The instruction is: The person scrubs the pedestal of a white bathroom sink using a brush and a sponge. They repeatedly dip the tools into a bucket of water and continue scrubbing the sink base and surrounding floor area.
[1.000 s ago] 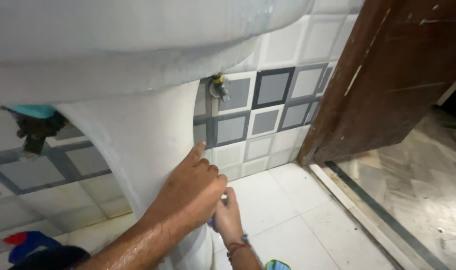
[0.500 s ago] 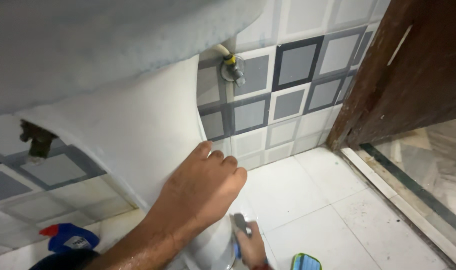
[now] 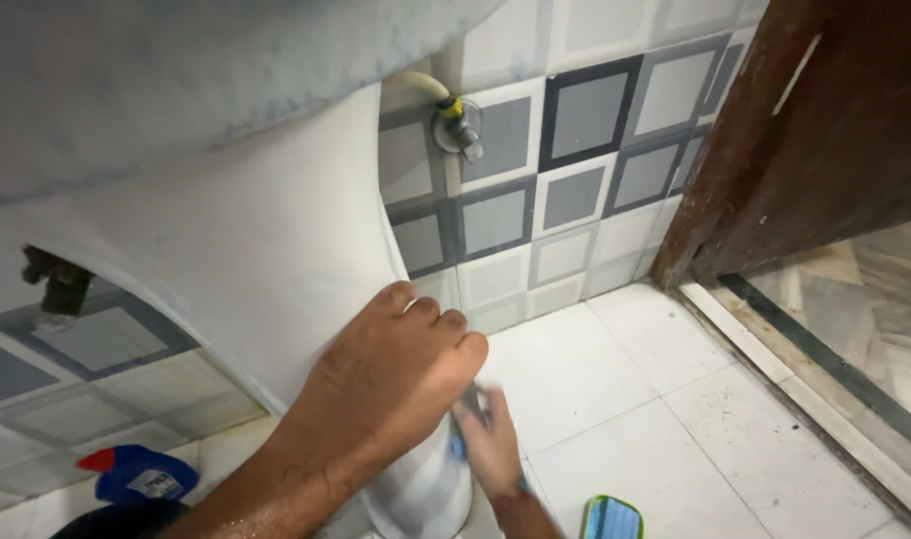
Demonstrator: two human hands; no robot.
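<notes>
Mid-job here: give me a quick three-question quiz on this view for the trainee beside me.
1. True or false: the left hand rests on the white pedestal under the basin.
2. What does the right hand hold in its grip against the foot of the pedestal? A) a small blue item, too blurred to identify; B) a red bucket; C) a folded newspaper.
3. Fill in: the hose valve is fixed to the ____ wall.
Key: 1 true; 2 A; 3 tiled.
</notes>
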